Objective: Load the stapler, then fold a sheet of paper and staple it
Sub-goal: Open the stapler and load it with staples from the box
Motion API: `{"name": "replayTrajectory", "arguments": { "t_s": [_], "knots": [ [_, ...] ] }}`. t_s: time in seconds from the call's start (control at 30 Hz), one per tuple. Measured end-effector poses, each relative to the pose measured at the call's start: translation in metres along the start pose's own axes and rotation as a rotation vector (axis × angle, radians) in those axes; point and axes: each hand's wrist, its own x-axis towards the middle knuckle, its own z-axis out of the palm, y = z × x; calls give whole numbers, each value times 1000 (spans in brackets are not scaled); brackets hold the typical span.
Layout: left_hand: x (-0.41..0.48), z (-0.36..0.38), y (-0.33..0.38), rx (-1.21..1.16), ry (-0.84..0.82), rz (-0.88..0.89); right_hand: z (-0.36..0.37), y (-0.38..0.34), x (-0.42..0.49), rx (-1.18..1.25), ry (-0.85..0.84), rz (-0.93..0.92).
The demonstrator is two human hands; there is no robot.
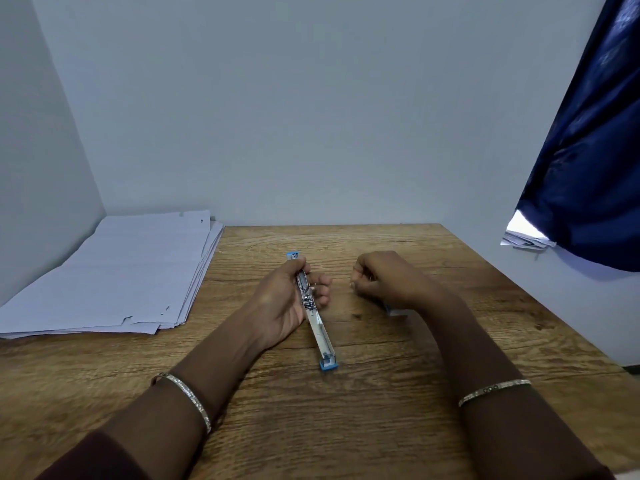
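A blue and silver stapler (320, 336) lies swung fully open on the wooden table (381, 410), its metal staple channel facing up. My left hand (289, 296) grips its middle, with blue ends showing beyond the fingers and near me. My right hand (379, 278) rests on the table to the right, fingers curled with the tips pinched together; whether they hold staples is too small to tell. A small white and blue box (394, 310) peeks out from under my right wrist. A stack of white paper (114, 275) lies at the table's left back.
White walls close off the table at the back and left. A dark blue curtain (588, 150) hangs at the right, with some papers (524, 237) under its lower edge. The table's right edge runs diagonally past my right arm.
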Motion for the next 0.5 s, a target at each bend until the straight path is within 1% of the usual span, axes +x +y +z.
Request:
{"name": "replayTrajectory", "arguments": {
  "t_s": [0.13, 0.4, 0.5],
  "knots": [
    [-1, 0, 1, -19, 2, -2, 2, -2, 0, -39, -17, 16],
    [-3, 1, 2, -18, -21, -11, 1, -3, 0, 75, 104, 17],
    [-2, 0, 2, -22, -15, -9, -2, -1, -1, 98, 188, 19]
  ]
}}
